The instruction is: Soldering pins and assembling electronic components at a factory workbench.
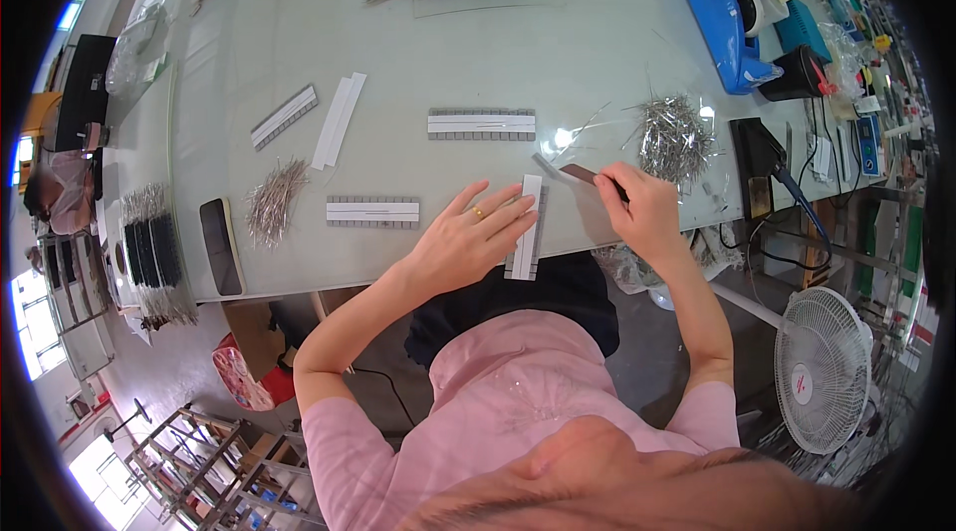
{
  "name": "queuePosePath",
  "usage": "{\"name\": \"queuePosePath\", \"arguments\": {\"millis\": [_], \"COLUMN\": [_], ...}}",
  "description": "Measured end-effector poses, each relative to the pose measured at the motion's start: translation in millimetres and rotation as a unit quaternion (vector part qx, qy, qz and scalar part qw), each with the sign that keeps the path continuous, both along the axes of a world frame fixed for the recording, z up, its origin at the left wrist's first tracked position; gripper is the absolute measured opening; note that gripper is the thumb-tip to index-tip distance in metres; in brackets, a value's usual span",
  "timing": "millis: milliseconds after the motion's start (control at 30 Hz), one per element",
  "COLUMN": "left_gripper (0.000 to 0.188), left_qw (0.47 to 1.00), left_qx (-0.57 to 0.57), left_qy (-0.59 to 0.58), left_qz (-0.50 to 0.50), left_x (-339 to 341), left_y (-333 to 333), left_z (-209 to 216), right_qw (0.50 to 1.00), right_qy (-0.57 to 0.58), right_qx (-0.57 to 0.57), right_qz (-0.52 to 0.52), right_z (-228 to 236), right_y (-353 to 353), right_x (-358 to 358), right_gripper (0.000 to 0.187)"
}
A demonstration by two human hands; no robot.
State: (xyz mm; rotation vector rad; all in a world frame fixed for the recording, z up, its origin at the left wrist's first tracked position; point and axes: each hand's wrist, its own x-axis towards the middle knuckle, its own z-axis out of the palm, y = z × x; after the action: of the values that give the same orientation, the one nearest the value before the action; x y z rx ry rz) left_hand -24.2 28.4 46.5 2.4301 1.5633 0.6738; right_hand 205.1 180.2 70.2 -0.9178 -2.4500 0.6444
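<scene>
My left hand [468,232] lies flat, fingers spread, pressing on a long grey strip topped with white tape [526,229] that stands near the table's front edge. A ring sits on one finger. My right hand [637,202] is closed on a small dark flat tool [580,173], whose tip points left toward the top end of the strip. A pile of thin metal pins [675,135] lies on clear film just beyond my right hand.
Two more grey taped strips [481,124] [372,211] lie on the pale table [558,43]. A smaller pin bundle [274,200], white tape strips [339,120], a black phone [220,245], a blue tape dispenser [727,23] and a white fan [822,367] are around.
</scene>
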Motion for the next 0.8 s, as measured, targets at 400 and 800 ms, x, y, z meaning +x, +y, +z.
{"name": "queuePosePath", "arguments": {"millis": [400, 800], "left_gripper": [0.049, 0.070], "left_qw": [0.998, 0.994], "left_qx": [-0.003, -0.038], "left_qy": [0.023, -0.001], "left_qz": [0.054, 0.106], "left_x": [15, 50], "left_y": [-6, -21], "left_z": [-4, 6], "right_qw": [0.999, 0.996], "right_qy": [-0.005, 0.049], "right_qx": [-0.028, -0.051], "right_qz": [-0.036, -0.057], "right_z": [-9, -9], "right_y": [-8, -13], "right_x": [-28, -34], "right_gripper": [0.037, 0.025]}}
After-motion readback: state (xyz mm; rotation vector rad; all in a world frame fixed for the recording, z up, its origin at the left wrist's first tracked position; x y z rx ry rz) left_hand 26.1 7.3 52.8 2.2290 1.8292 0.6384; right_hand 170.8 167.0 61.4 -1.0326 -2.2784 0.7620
